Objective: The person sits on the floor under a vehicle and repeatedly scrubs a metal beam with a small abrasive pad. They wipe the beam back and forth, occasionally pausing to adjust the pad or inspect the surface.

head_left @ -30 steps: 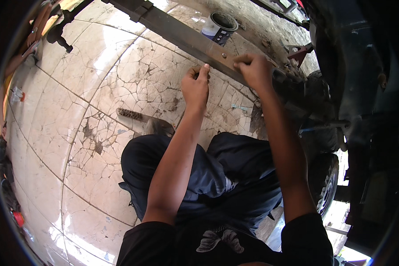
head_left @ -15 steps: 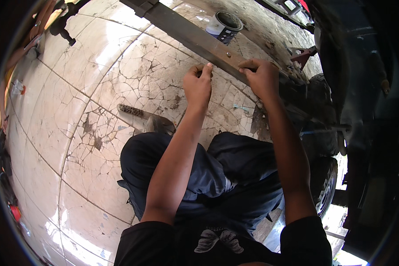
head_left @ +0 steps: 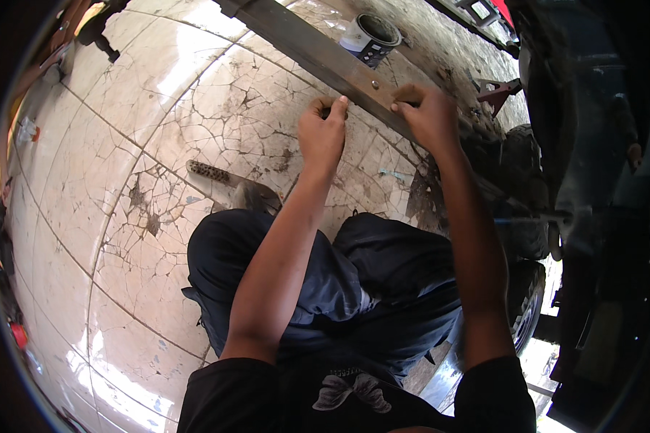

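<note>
Left hand: the left hand (head_left: 323, 133) is curled at the near edge of the long metal bar (head_left: 318, 54), its fingertips (head_left: 339, 107) pinched narrow on something small and dark against the bar; what it is cannot be told.
Right hand: the right hand (head_left: 427, 115) lies on top of the bar, its grip folded over the far edge and holding the bar.
Bar: rusty and flat, it runs slantwise across the tiled floor (head_left: 123, 144) from the upper left toward the right, with a small bolt head (head_left: 375, 84) between the two hands.
Paint can: an open can (head_left: 370, 37) stands just beyond the bar.
Tool: a flat tool with a grooved handle (head_left: 231, 184) lies on the floor near the person's knee.
Floor: pale, cracked, shiny tiles.
Right side: a dark wheel (head_left: 525, 307) sits beside the person's leg.
</note>
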A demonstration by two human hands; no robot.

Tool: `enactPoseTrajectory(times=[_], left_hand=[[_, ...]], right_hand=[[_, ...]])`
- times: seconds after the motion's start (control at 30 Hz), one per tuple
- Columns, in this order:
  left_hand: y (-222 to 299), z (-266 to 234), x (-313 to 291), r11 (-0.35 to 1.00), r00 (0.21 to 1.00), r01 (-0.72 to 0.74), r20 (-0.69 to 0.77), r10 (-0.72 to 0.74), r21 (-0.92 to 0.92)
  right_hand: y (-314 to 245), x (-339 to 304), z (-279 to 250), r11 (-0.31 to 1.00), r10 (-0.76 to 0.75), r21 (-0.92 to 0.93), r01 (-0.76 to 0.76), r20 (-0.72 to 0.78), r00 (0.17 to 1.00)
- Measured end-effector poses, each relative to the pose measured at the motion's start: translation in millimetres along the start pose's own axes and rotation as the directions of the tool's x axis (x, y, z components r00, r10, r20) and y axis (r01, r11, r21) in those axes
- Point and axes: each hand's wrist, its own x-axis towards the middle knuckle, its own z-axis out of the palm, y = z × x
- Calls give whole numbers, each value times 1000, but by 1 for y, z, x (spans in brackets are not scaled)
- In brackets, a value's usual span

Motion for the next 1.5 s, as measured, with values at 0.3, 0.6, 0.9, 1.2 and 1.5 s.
enactPoseTrajectory(times=[0.3, 0.6, 0.9, 1.2, 1.5], left_hand=[[-5, 7, 3, 993, 998, -26, 55, 20, 117], [-5, 5, 4, 996, 998, -50, 26, 48, 72], [-5, -2, 5, 1000, 1000, 5, 21, -6, 27], [-5, 7, 2, 997, 999, 7, 53, -11, 77], [3, -3, 4, 999, 1000, -1, -7, 1, 49]], right_hand=[[12, -6, 4, 993, -77, 89, 82, -59, 995], [-21, 15, 22, 967, -193, 152, 206, -96, 977], [-3, 8, 7, 974, -189, 119, 191, -32, 982], [-24, 21, 21, 949, -289, 128, 290, -28, 957], [-5, 6, 12, 979, -161, 121, 167, -53, 985]])
